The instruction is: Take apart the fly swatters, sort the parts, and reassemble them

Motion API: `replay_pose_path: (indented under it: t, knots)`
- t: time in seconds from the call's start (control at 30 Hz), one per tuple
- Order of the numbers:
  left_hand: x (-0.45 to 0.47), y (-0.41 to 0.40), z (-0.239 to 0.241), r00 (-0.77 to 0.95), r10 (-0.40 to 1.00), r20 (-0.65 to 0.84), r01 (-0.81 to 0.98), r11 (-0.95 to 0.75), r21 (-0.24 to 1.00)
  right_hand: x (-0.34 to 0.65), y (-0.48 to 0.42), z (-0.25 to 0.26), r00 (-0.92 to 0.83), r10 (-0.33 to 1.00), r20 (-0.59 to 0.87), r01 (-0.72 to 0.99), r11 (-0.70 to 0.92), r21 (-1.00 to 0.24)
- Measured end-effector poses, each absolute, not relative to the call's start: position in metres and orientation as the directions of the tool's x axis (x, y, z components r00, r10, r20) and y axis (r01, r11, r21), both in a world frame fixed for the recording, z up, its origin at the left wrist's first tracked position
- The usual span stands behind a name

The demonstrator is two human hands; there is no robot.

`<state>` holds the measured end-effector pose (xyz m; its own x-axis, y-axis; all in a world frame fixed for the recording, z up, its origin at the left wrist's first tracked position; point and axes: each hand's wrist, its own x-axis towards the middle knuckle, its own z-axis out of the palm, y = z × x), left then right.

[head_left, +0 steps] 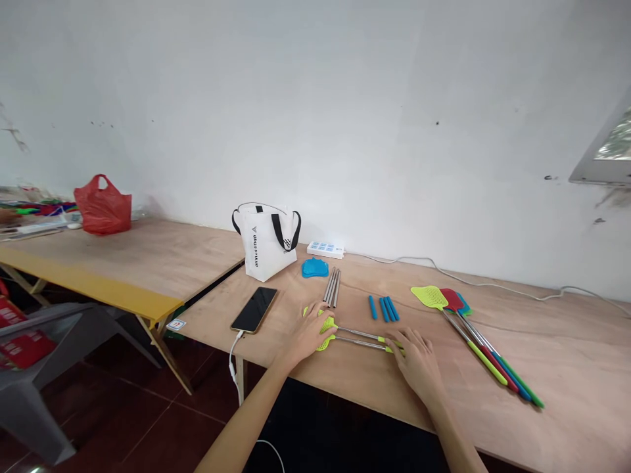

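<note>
Two yellow-green fly swatters lie side by side near the table's front edge, their metal rods (362,334) pointing right. Over their mesh heads (327,326) rests my left hand (314,332), fingers laid out and partly covering them. At the other end my right hand (417,355) has its fingers curled over the yellow-green handles, hiding most of them. Just beyond the hands are several loose metal rods (332,288) and several blue handles (387,309). A small stack of blue swatter heads (315,267) sits behind the rods.
Several whole fly swatters (486,341) in yellow-green, red, blue and green lie fanned at right. A phone (254,309) on a white cable lies at left, near a white bag (269,243). A power strip (325,249) stands by the wall. A red bag (103,207) is on the other table.
</note>
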<state>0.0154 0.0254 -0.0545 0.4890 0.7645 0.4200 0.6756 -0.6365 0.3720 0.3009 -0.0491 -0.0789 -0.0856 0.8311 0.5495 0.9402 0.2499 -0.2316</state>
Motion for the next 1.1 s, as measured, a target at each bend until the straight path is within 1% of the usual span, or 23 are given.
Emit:
replay_pose_path:
  t: [0.1,0.17,0.27,0.37,0.43,0.5,0.57,0.63,0.73,0.8,0.87,0.9,1.0,1.03,1.1]
  knots:
    - [0.013,0.024,-0.054,0.533,0.755,0.382,0.654,-0.654,0.381,0.297,-0.051,-0.079,-0.207,0.826,0.524,0.912,0.357,-0.202]
    - [0.012,0.023,-0.054,0.564,0.754,0.337,0.647,-0.657,0.387,0.293,-0.052,-0.078,-0.240,0.827,0.508,0.900,0.386,-0.204]
    - [0.010,0.022,-0.055,0.575,0.768,0.284,0.659,-0.639,0.396,0.289,-0.053,-0.074,-0.253,0.836,0.488,0.881,0.407,-0.242]
    - [0.006,0.022,-0.054,0.570,0.778,0.264,0.682,-0.627,0.376,0.299,-0.055,-0.063,-0.302,0.855,0.421,0.834,0.451,-0.318]
    - [0.003,0.022,-0.053,0.575,0.774,0.266,0.683,-0.632,0.366,0.317,-0.059,-0.056,-0.299,0.885,0.356,0.809,0.433,-0.396]
    - [0.000,0.023,-0.052,0.586,0.769,0.254,0.674,-0.637,0.375,0.341,-0.064,-0.050,-0.263,0.918,0.297,0.783,0.383,-0.490]
    - [0.000,0.023,-0.050,0.593,0.769,0.236,0.663,-0.634,0.399,0.367,-0.072,-0.044,-0.183,0.949,0.259,0.757,0.304,-0.579]
    - [0.002,0.022,-0.046,0.583,0.777,0.237,0.653,-0.622,0.432,0.386,-0.081,-0.037,-0.090,0.969,0.229,0.755,0.216,-0.619]
    - [0.007,0.015,-0.031,0.509,0.800,0.319,0.642,-0.599,0.478,0.397,-0.090,-0.028,-0.001,0.981,0.195,0.788,0.121,-0.604]
    - [0.012,0.006,-0.016,0.442,0.799,0.409,0.632,-0.601,0.490,0.391,-0.093,-0.025,0.014,0.973,0.231,0.818,0.122,-0.563]
    - [0.018,-0.007,-0.001,0.429,0.764,0.481,0.608,-0.638,0.471,0.377,-0.094,-0.025,-0.014,0.959,0.284,0.837,0.167,-0.521]
    - [0.022,-0.014,0.004,0.457,0.729,0.510,0.594,-0.677,0.435,0.369,-0.093,-0.025,-0.037,0.953,0.302,0.840,0.193,-0.507]
    - [0.037,-0.034,0.010,0.594,0.588,0.549,0.548,-0.796,0.259,0.340,-0.093,-0.025,-0.110,0.935,0.338,0.840,0.270,-0.471]
    - [0.043,-0.038,0.008,0.627,0.558,0.544,0.536,-0.815,0.218,0.330,-0.094,-0.024,-0.136,0.923,0.360,0.840,0.300,-0.453]
    - [0.051,-0.042,0.001,0.670,0.530,0.520,0.521,-0.835,0.178,0.310,-0.095,-0.020,-0.185,0.890,0.417,0.839,0.364,-0.404]
